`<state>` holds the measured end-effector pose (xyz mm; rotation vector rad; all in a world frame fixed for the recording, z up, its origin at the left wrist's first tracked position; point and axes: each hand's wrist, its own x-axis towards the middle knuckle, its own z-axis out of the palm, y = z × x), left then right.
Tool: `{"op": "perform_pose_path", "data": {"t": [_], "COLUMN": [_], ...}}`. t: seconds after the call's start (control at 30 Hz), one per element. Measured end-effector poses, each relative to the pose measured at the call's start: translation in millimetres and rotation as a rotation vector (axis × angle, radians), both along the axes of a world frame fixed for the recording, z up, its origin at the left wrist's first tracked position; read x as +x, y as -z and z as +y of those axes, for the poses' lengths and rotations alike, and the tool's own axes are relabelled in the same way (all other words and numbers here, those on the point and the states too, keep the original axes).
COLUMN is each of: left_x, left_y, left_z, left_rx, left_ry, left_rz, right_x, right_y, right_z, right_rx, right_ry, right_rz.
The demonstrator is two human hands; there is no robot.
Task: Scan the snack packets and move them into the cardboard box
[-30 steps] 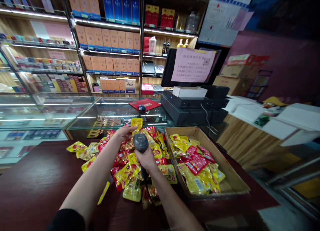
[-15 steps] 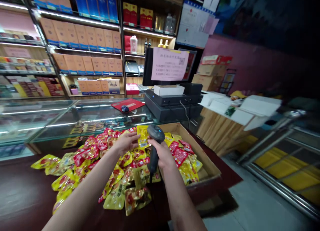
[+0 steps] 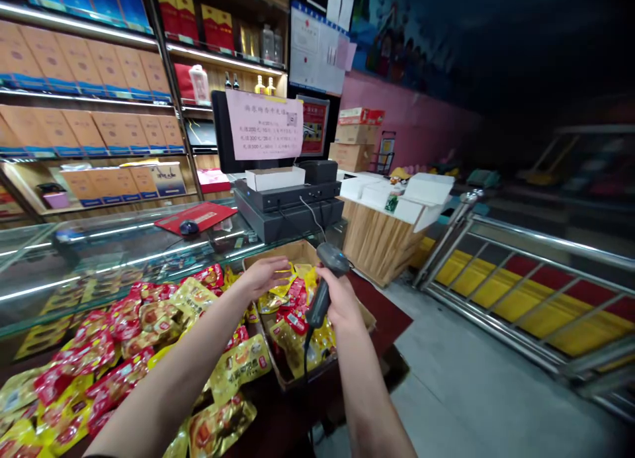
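Gripping a dark handheld scanner [image 3: 318,306], the right hand [image 3: 344,302] sits just right of the frame's middle, its fingers curled around the handle. The scanner is tilted, its head toward the upper right and the handle's end toward the lower left, where a black cord [image 3: 306,359] runs down from it. The left hand [image 3: 265,276], near the middle of the frame, reaches over the back left part of a cardboard box [image 3: 295,251]. Its fingers are stretched out and slightly parted, not closed around anything; whether their tips touch the yellow packets beneath cannot be told.

The box stands on the dark reddish counter [image 3: 389,319] and holds yellow packets and a red packet [image 3: 296,320], partly hidden by the scanner and both hands. Many more red, yellow and gold packets [image 3: 99,345] lie heaped across the lower left of the frame, some passing behind the left forearm. A pale gold packet [image 3: 243,368] lies just left of the box, near its front corner.

Beyond the heap, a glass case [image 3: 131,246] bears a red mat [image 3: 215,212] with a mouse [image 3: 189,228] on it. A monitor with a pink notice [image 3: 265,130] stands at upper centre.
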<state>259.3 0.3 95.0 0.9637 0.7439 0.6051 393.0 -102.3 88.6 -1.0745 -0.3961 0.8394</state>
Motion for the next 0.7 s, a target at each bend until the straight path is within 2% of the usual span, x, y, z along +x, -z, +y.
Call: {"op": "perform_pose_path", "data": {"t": [0.17, 0.37, 0.57, 0.7], "left_x": [-37, -120, -206, -241], "left_y": [4.8, 5.2, 22.6, 36.9], "left_z": [2, 2, -4, -11], "left_rx": [-0.007, 0.009, -0.049, -0.101], "left_ry": [-0.055, -0.194, -0.380, -0.469], "left_rz": [-0.018, -0.085, -0.113, -0.129], "right_x": [-20, -79, -146, -181], "right_y": [-2.9, -6.6, 13.0, 28.9], "right_z": [3, 18, 47, 67], "right_rx": [-0.001, -0.043, -0.061, -0.116], "right_ry": [-0.076, -0.250, -0.437, -0.485], "right_rz": [0.021, 0.008, -0.067, -0.131]}}
